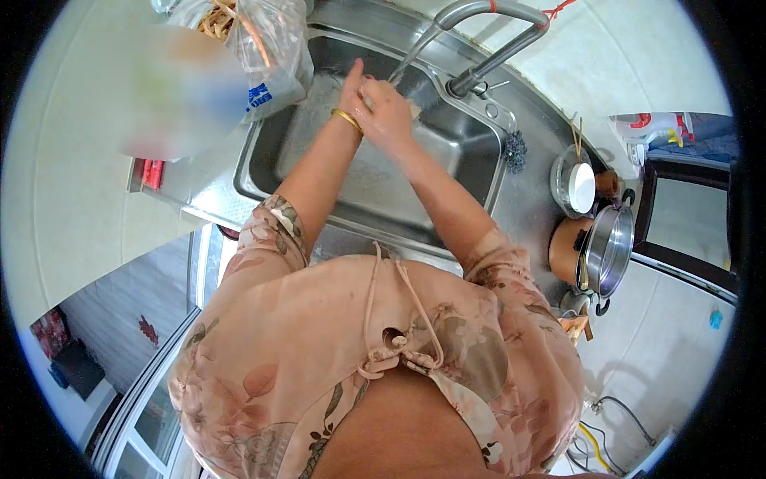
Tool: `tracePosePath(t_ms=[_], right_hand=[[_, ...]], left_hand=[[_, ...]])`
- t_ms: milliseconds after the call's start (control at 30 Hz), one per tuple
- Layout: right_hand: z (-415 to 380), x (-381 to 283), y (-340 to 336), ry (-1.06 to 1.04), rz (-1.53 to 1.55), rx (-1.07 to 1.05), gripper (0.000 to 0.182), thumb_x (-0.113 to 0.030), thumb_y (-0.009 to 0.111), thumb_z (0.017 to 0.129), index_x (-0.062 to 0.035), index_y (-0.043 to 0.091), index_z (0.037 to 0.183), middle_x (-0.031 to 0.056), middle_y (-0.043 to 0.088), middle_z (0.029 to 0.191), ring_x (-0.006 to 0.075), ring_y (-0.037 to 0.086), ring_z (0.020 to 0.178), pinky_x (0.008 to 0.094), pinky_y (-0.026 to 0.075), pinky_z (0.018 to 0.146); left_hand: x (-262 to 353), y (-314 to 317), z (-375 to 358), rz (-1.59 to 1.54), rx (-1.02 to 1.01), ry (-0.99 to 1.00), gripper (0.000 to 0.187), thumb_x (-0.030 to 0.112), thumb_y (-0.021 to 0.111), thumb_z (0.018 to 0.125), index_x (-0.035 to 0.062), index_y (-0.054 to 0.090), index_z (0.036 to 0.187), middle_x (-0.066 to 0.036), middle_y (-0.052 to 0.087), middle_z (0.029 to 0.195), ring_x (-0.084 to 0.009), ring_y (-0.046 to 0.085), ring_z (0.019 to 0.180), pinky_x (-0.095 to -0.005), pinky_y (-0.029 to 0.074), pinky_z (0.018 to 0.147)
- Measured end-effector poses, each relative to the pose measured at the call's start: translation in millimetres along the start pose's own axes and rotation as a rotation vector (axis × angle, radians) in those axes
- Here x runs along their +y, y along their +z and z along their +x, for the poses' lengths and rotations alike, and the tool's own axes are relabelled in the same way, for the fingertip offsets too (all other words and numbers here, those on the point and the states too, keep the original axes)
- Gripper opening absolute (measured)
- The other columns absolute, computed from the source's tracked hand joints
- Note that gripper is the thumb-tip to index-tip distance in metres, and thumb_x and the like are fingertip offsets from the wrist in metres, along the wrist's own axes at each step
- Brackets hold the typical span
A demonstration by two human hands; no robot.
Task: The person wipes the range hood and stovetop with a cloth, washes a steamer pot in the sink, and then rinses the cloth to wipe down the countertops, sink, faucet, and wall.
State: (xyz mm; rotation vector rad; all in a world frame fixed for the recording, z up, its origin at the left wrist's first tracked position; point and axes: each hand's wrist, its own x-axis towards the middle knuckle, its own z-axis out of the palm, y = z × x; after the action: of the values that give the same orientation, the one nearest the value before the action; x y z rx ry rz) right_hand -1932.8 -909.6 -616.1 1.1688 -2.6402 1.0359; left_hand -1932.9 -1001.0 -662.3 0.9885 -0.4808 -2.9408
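My left hand (352,89), with a gold bangle (347,121) at its wrist, is over the sink (319,148) with its thumb pointing up. Its other fingers are hidden behind my right hand (385,112), which is pressed against it with curled fingers. A small pale piece (414,110) shows just beyond the right hand; I cannot make out what it is or which hand has it. Water (403,68) runs from the metal faucet (467,9) close beside my fingers. Both hands look wet.
A plastic bag (279,68) with peel-like scraps stands at the sink's left, near a blurred patch. A steel-wool scrubber (515,152) lies by the right rim. Farther right are a white bowl (582,188) and a steel pot (610,249).
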Motion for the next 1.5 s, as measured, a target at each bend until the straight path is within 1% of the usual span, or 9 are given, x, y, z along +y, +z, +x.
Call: tracePosePath(t_ms=[133,333,567,800,900,1033,1200,1333,1500], right_hand=[[41.6,45.2,14.5,0.582,0.086,0.058,0.034,-0.037,0.047,0.085,-0.0076,0.063,0.086,0.021,0.062,0.089,0.0405,0.06,0.078,0.0471,0.047,0.067],[0.4,-5.0,19.1,0.304,0.194,0.09,0.023,-0.027,0.046,0.088,-0.0055,0.054,0.09,0.0214,0.062,0.082,0.0419,0.059,0.076,0.0498,0.045,0.065],[37.0,88.8,41.1,0.535,0.178,0.084,0.03,-0.032,0.051,0.088,-0.0069,0.05,0.104,0.0184,0.062,0.082,0.0356,0.061,0.077,0.0428,0.045,0.066],[-10.5,48.8,10.2,1.491,1.614,-0.204,0.06,-0.058,0.036,0.088,-0.0083,0.053,0.117,0.0107,0.051,0.124,0.0291,0.038,0.123,0.0575,0.024,0.099],[3.1,63.9,23.1,1.005,2.11,-0.177,0.055,-0.055,0.037,0.09,-0.0058,0.05,0.112,0.0174,0.05,0.122,0.0311,0.045,0.117,0.0504,0.029,0.102],[27.0,53.9,6.9,0.824,1.21,0.051,0.031,-0.03,0.048,0.092,-0.0033,0.051,0.107,0.0162,0.058,0.105,0.0296,0.056,0.102,0.0443,0.044,0.088],[-8.6,0.1,25.9,0.144,0.094,-0.043,0.033,-0.023,0.051,0.083,-0.0092,0.06,0.111,0.0091,0.063,0.099,0.0308,0.053,0.098,0.053,0.038,0.084],[41.4,43.8,22.7,0.702,0.204,0.175,0.026,-0.023,0.051,0.083,-0.0002,0.063,0.086,0.0226,0.06,0.094,0.0442,0.056,0.085,0.0494,0.045,0.076],[1.6,6.3,39.6,0.408,0.179,0.3,0.028,-0.019,0.051,0.083,0.0022,0.056,0.1,0.0283,0.056,0.101,0.0425,0.053,0.096,0.0468,0.042,0.083]], left_hand=[[-29.2,-5.6,19.3,0.169,-0.083,0.193,0.039,0.038,0.043,0.091,0.0029,0.054,0.104,-0.01,0.06,0.097,-0.0233,0.058,0.087,-0.0381,0.047,0.076],[1.8,-15.3,10.9,0.232,0.183,0.12,0.041,0.043,0.038,0.093,0.0073,0.058,0.101,-0.008,0.063,0.095,-0.0191,0.06,0.084,-0.0371,0.048,0.075],[-8.8,-4.0,18.2,0.418,0.012,0.271,0.035,0.044,0.048,0.09,0.0105,0.056,0.085,-0.007,0.06,0.079,-0.0206,0.059,0.076,-0.0377,0.05,0.072],[16.3,22.9,-19.3,-0.258,-0.4,0.098,0.031,0.042,0.058,0.086,0.013,0.049,0.079,-0.006,0.057,0.081,-0.0252,0.058,0.079,-0.043,0.049,0.073],[5.9,-3.0,9.4,-0.059,-0.24,0.163,0.028,0.038,0.059,0.086,0.0113,0.051,0.086,-0.006,0.057,0.084,-0.0253,0.058,0.081,-0.0444,0.049,0.075],[1.1,-36.3,17.6,0.009,0.111,0.13,0.032,0.035,0.049,0.091,0.0047,0.056,0.099,-0.012,0.06,0.101,-0.0271,0.058,0.092,-0.0424,0.046,0.087],[-23.3,-66.3,59.6,0.304,-0.07,0.245,0.032,0.03,0.047,0.091,0.0078,0.049,0.114,-0.012,0.055,0.112,-0.0242,0.055,0.102,-0.039,0.046,0.085],[-30.3,-50.8,55.0,0.321,-0.148,0.28,0.027,0.031,0.05,0.089,0.0082,0.055,0.103,-0.011,0.062,0.098,-0.0235,0.06,0.089,-0.0362,0.048,0.078],[8.5,5.3,-13.2,0.023,-0.172,0.102,0.028,0.036,0.047,0.091,0.0102,0.058,0.087,-0.005,0.065,0.084,-0.0209,0.061,0.074,-0.035,0.05,0.07]])
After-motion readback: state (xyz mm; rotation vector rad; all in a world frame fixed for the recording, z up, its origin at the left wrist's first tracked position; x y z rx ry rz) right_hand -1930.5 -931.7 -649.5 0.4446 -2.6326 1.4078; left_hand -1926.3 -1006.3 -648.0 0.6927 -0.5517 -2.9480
